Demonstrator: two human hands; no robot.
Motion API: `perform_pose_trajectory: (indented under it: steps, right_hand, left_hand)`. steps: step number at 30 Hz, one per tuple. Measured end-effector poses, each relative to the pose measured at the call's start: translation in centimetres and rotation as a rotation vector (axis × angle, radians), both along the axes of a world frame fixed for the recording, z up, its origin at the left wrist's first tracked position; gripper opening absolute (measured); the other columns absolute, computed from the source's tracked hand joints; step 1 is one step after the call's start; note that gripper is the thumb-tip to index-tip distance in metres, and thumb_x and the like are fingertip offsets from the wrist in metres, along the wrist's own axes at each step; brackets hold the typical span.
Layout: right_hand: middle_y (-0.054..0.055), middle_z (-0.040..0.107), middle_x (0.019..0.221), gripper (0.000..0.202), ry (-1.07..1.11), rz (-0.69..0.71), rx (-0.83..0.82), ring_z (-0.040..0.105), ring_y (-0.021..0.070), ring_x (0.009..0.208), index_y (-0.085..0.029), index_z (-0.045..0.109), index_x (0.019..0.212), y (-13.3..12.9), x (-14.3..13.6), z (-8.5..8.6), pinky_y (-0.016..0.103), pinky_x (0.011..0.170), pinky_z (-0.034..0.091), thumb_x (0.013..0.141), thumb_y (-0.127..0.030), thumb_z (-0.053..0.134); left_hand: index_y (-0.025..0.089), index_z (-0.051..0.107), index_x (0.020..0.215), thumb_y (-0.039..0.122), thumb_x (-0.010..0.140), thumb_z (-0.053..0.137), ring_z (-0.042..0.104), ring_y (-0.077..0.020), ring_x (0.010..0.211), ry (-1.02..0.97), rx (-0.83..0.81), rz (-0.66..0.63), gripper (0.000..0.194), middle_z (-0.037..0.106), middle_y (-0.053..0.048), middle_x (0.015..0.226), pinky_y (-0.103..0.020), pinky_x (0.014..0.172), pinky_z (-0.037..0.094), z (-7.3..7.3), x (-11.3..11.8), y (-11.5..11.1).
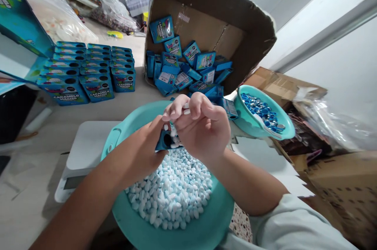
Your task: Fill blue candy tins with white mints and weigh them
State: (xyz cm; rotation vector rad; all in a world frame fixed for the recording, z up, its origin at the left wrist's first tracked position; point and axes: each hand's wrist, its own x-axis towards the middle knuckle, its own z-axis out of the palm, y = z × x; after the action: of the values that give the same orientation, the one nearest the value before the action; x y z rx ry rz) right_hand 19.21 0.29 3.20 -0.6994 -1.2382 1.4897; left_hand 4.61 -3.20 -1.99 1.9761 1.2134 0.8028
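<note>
Counter [28, 187]: spreads beneath and beyond the hands. Cardboard box [244, 36]: lies ahead of both hands, open side toward them, presumably for easy reach of the blue cartons inside. Large turquoise basin [226, 207]: directly under the hands, probably so stray pieces drop back. Smaller turquoise bowl [243, 122]: beyond the right hand, holds small blue items, type unclear. Digital scale [88, 140]: beside the left forearm. Upright Caramelo Macizo cartons [96, 87]: rows beyond the left hand, apparently ranked for compactness. Right hand [203, 128]: cupped, palm tilted, fingers curled about a few pieces, seemingly a chute. Left hand [144, 150]: grasps one blue carton [160, 145], likely to steady it; pieces gather at its edge. White and pale-blue candies [169, 203]: heaped in the basin.
</note>
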Motion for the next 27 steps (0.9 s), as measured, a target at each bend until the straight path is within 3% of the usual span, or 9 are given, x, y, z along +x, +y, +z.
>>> perform_pose_trajectory:
  steps: [5, 9, 13, 15, 17, 19, 22, 24, 27]
  right_hand:
    - [0.006, 0.069, 0.090, 0.040, -0.100, 0.027, 0.058, 0.068, 0.0289, 0.103, -0.027, 0.055, 0.066, -0.4, 0.4, 0.7, 0.047, 0.089, 0.059, 0.083, -0.062, 0.065]
    - [0.005, 0.070, 0.100, 0.029, -0.350, -0.024, 0.176, 0.065, 0.0249, 0.107, -0.025, 0.068, 0.083, 0.8, 2.0, 1.0, 0.039, 0.094, 0.055, 0.088, -0.053, 0.066]
    - [0.004, 0.063, 0.072, 0.029, -1.002, -0.018, 0.212, 0.062, 0.0217, 0.081, -0.022, 0.062, 0.068, 3.5, 3.7, -0.2, 0.033, 0.079, 0.051, 0.091, -0.039, 0.063]
    - [0.005, 0.058, 0.061, 0.032, -1.390, 0.076, 0.186, 0.061, 0.0233, 0.073, -0.021, 0.054, 0.058, 4.1, 3.6, -1.4, 0.035, 0.073, 0.050, 0.088, -0.028, 0.063]
    - [0.011, 0.065, 0.070, 0.026, -1.589, 0.222, 0.173, 0.065, 0.0279, 0.078, -0.020, 0.060, 0.065, 3.8, 2.7, -2.9, 0.039, 0.076, 0.051, 0.090, -0.025, 0.058]
    - [0.020, 0.072, 0.102, 0.024, -1.569, 0.353, 0.180, 0.068, 0.0353, 0.099, -0.014, 0.070, 0.096, 2.7, 1.3, -4.4, 0.046, 0.088, 0.052, 0.096, -0.031, 0.052]
    - [0.032, 0.047, 0.150, 0.069, -1.454, 0.461, 0.198, 0.046, 0.0443, 0.140, -0.005, 0.048, 0.145, 0.5, -0.8, -6.1, 0.056, 0.111, 0.043, 0.094, -0.050, 0.061]
    - [0.035, 0.034, 0.157, 0.093, -1.421, 0.539, 0.221, 0.033, 0.0473, 0.148, 0.000, 0.038, 0.153, -0.6, -1.6, -6.5, 0.057, 0.116, 0.037, 0.086, -0.056, 0.071]
    - [0.036, 0.041, 0.152, 0.096, -1.374, 0.620, 0.270, 0.041, 0.0488, 0.143, 0.002, 0.047, 0.147, -1.0, -1.5, -6.5, 0.055, 0.113, 0.041, 0.077, -0.055, 0.081]
  left_hand:
    - [0.024, 0.049, 0.123, 0.017, 0.083, 0.059, 0.058, -0.0264, 0.118, -0.047, 0.059, 0.025, 0.042, 0.059, -0.009, 0.127, -0.038, 0.096, 0.051, 0.1, -0.1, 0.2]
    - [0.022, 0.049, 0.114, 0.022, 0.081, 0.063, 0.064, -0.0247, 0.105, -0.050, 0.015, 0.150, 0.036, 0.064, -0.007, 0.113, -0.036, 0.089, 0.053, 0.5, -0.3, 0.4]
    - [0.027, 0.048, 0.126, 0.026, 0.079, 0.070, 0.066, -0.0236, 0.104, -0.049, 0.001, 0.446, 0.052, 0.063, -0.006, 0.121, -0.034, 0.086, 0.055, 1.1, -0.5, 0.4]
    - [0.028, 0.047, 0.130, 0.029, 0.078, 0.074, 0.067, -0.0232, 0.104, -0.081, 0.019, 0.564, 0.059, 0.060, -0.006, 0.127, -0.034, 0.085, 0.056, 1.3, -0.5, 0.3]
    - [0.029, 0.045, 0.134, 0.031, 0.079, 0.075, 0.067, -0.0231, 0.105, -0.130, 0.022, 0.617, 0.063, 0.059, -0.007, 0.130, -0.034, 0.085, 0.058, 1.5, -0.6, 0.1]
    - [0.028, 0.041, 0.138, 0.031, 0.081, 0.073, 0.066, -0.0238, 0.109, -0.159, 0.033, 0.614, 0.065, 0.058, -0.008, 0.131, -0.035, 0.088, 0.058, 1.6, -0.7, 0.1]
    - [0.028, 0.037, 0.140, 0.031, 0.082, 0.073, 0.064, -0.0250, 0.113, -0.138, 0.064, 0.608, 0.068, 0.057, -0.009, 0.131, -0.038, 0.097, 0.056, 1.7, -0.9, 0.2]
    - [0.028, 0.037, 0.141, 0.032, 0.081, 0.073, 0.064, -0.0251, 0.112, -0.118, 0.060, 0.618, 0.070, 0.057, -0.008, 0.132, -0.039, 0.098, 0.055, 1.6, -1.0, 0.3]
    - [0.028, 0.037, 0.143, 0.031, 0.081, 0.072, 0.065, -0.0241, 0.110, -0.110, 0.031, 0.617, 0.071, 0.056, -0.009, 0.133, -0.037, 0.094, 0.056, 1.5, -1.0, 0.5]
